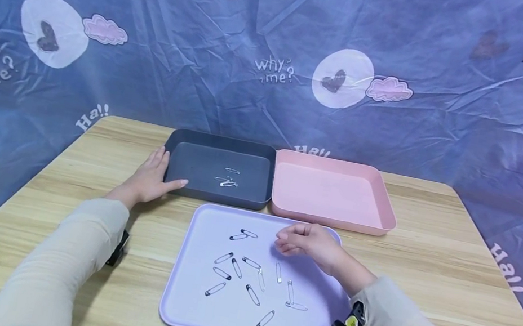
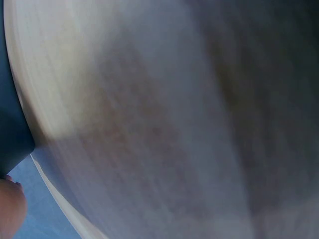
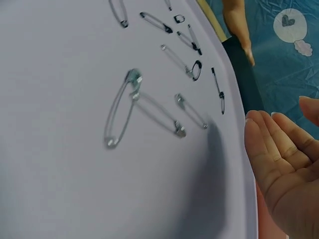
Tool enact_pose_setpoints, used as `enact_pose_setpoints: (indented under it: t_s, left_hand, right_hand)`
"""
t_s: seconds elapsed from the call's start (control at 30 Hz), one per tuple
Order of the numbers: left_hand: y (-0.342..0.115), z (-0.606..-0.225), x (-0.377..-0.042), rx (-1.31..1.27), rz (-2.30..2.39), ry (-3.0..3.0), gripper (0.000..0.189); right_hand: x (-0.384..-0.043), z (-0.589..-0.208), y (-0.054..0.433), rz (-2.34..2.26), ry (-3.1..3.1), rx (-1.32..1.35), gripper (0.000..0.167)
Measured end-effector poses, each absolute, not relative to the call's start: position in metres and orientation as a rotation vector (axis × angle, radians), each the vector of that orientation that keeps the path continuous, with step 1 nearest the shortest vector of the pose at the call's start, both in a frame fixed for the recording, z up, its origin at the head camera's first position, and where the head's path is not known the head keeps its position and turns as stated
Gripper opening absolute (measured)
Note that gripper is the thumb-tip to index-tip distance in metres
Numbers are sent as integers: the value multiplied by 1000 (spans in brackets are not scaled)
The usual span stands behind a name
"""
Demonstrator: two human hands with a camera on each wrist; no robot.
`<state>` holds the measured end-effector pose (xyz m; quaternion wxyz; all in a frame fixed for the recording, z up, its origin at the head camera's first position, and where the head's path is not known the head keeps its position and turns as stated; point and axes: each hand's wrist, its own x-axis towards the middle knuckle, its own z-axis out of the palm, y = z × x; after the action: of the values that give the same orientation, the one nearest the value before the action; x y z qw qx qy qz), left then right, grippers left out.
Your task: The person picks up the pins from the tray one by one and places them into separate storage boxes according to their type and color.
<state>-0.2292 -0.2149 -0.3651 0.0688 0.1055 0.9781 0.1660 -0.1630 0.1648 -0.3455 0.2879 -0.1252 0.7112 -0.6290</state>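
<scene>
My left hand (image 1: 148, 176) rests against the left front corner of the dark grey tray (image 1: 194, 164), fingers along its left side and thumb at the front rim. A few silver safety pins (image 1: 228, 184) lie inside that tray. Over the back right of the lilac tray (image 1: 196, 312) hovers my right hand (image 1: 312, 245), palm showing in the right wrist view, fingers loosely bent with nothing between them. Several black safety pins (image 1: 249, 287) are scattered on the lilac tray. Silver safety pins (image 3: 133, 77) lie among them, nearer the right hand.
A pink tray (image 1: 324, 187) stands right beside the dark one, its inside bare. All three trays are on a wooden table (image 1: 429, 269). Behind it hangs a blue printed cloth (image 1: 202, 85). The left wrist view shows mostly blurred tabletop.
</scene>
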Motion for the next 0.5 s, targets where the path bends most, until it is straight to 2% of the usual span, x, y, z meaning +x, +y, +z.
enact_pose_setpoints:
  t_s: [0.5]
  left_hand:
    - [-216, -367, -232, 307, 487, 2941, 99]
  right_hand:
    - [-164, -358, 170, -1397, 1994, -458, 27]
